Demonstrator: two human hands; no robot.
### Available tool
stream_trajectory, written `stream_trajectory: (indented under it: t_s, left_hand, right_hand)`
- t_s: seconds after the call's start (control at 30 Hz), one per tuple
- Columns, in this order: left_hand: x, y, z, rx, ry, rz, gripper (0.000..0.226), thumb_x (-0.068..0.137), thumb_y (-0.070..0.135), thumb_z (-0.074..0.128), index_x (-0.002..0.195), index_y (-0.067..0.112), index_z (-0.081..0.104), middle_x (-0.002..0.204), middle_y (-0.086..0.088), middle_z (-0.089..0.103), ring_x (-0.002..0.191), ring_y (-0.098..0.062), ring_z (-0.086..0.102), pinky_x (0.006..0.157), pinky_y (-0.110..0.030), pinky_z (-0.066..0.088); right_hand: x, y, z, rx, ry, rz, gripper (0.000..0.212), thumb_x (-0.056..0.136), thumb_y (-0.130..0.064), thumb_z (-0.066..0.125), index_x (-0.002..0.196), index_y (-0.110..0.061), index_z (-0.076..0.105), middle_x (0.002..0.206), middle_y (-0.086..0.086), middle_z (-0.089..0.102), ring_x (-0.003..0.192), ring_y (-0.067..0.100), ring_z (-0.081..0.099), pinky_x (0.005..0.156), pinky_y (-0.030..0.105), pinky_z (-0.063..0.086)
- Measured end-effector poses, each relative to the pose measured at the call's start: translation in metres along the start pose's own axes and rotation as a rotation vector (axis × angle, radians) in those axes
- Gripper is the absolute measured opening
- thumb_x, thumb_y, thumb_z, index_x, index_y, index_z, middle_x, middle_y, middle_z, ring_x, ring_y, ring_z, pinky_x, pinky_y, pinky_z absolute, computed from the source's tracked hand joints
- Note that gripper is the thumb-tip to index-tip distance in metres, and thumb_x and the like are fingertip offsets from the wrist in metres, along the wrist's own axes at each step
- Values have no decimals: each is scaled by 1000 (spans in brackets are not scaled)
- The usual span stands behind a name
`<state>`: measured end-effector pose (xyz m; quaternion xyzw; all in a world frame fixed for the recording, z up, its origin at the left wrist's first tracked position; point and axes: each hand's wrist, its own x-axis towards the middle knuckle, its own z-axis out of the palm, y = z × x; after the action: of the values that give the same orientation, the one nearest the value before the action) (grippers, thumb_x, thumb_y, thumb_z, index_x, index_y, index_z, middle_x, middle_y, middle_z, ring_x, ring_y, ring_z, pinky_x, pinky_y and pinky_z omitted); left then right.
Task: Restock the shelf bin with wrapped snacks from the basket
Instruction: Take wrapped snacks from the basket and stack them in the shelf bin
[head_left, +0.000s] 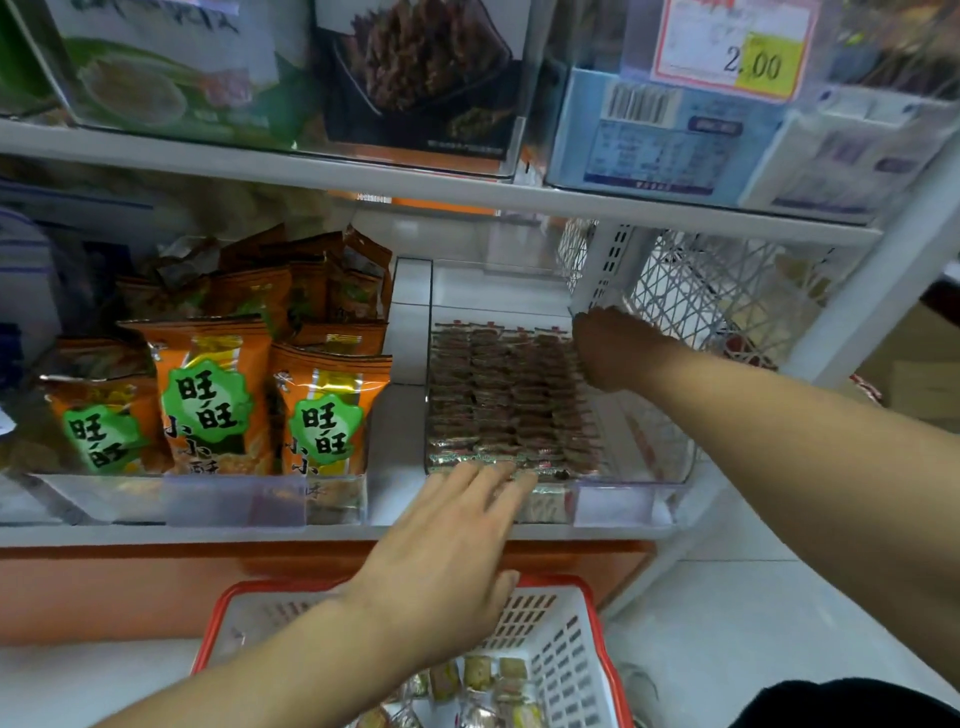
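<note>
A clear plastic shelf bin (631, 501) on the middle shelf holds tight rows of small brown wrapped snacks (506, 395). My left hand (447, 551) reaches forward with straight fingers, whose tips touch the front row at the bin's front wall. My right hand (615, 348) is deep in the bin at the back right, fingers curled against the right-hand rows; what it holds is hidden. Below, a white basket with a red rim (571, 649) holds several loose wrapped snacks (478, 680).
Orange snack bags (213, 395) fill the neighbouring bin on the left. A white mesh panel (717, 296) closes the shelf's right end. An upper shelf with boxed goods and a price tag (753, 57) hangs overhead. White floor tiles lie at the right.
</note>
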<state>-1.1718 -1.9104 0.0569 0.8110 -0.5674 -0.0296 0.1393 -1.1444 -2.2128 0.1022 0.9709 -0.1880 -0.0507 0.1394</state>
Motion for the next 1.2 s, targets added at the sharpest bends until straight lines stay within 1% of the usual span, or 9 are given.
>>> stream_trajectory:
  t_s: [0.27, 0.47, 0.6, 0.67, 0.77, 0.87, 0.93, 1.03, 1.2]
  left_hand:
    - [0, 0, 6, -29, -17, 23, 86, 100, 44, 49, 162, 30, -9, 166, 7, 2, 149, -12, -3, 122, -32, 3]
    - [-2, -1, 9, -79, 9, 39, 87, 100, 42, 50, 161, 32, -10, 166, 9, 0, 147, -9, -7, 122, -29, 0]
    - [-3, -3, 10, -100, 14, 39, 90, 100, 42, 52, 160, 34, -14, 166, 12, -4, 148, -6, -9, 120, -27, -6]
    - [-3, -3, 11, -105, -6, 35, 91, 100, 42, 52, 160, 34, -16, 167, 13, -8, 148, -5, -13, 116, -24, -15]
    - [-3, -1, 11, -122, -44, 31, 94, 99, 41, 52, 159, 35, -21, 168, 13, -14, 148, -3, -18, 104, -19, -26]
    - [-2, -2, 13, -150, -56, 28, 97, 99, 39, 53, 157, 37, -25, 168, 14, -18, 152, -5, -21, 108, -22, -21]
    - [-1, -2, 14, -147, -55, 36, 97, 99, 40, 53, 157, 38, -25, 168, 15, -19, 153, -6, -21, 112, -26, -15]
    - [0, -2, 14, -138, -56, 38, 96, 99, 41, 52, 157, 38, -24, 168, 16, -17, 152, -5, -20, 110, -24, -17]
    - [-2, -3, 15, -108, -63, 43, 95, 98, 40, 55, 158, 38, -20, 167, 17, -14, 152, -7, -15, 123, -33, -2]
  right_hand:
    - [28, -2, 18, -389, -61, 27, 34, 100, -20, 52, 131, -9, 59, 136, 17, 56, 131, 35, 44, 109, 46, 36]
    - [23, -17, 24, -652, -230, 135, 75, 105, -47, 34, 161, -8, 3, 166, 23, 13, 154, 41, 5, 124, 54, 0]
    - [23, -23, 28, -806, -217, 87, 79, 101, -56, 38, 161, -14, 11, 167, 16, 16, 154, 40, 8, 123, 59, -1]
    - [26, -20, 33, -713, -183, 86, 72, 101, -51, 43, 159, -15, 20, 163, 15, 27, 151, 37, 21, 126, 47, 12]
    - [24, -15, 36, -462, 43, 65, 59, 103, -16, 51, 154, 1, 27, 154, 27, 38, 142, 38, 37, 98, -2, 21]
    - [17, -7, 53, -989, -170, -69, 63, 105, -43, 40, 158, -10, 26, 161, 23, 27, 151, 42, 20, 126, 48, 11]
    - [15, -8, 48, -905, -195, 33, 54, 104, -42, 43, 151, -15, 43, 155, 21, 39, 146, 41, 30, 121, 59, 16]
    - [21, -14, 31, -505, -81, 96, 26, 99, -25, 57, 122, -17, 68, 124, 9, 65, 117, 29, 56, 108, 42, 36]
    - [28, -16, 30, -108, -90, 213, 11, 95, -12, 62, 104, -15, 68, 106, 4, 74, 99, 24, 66, 100, 34, 38]
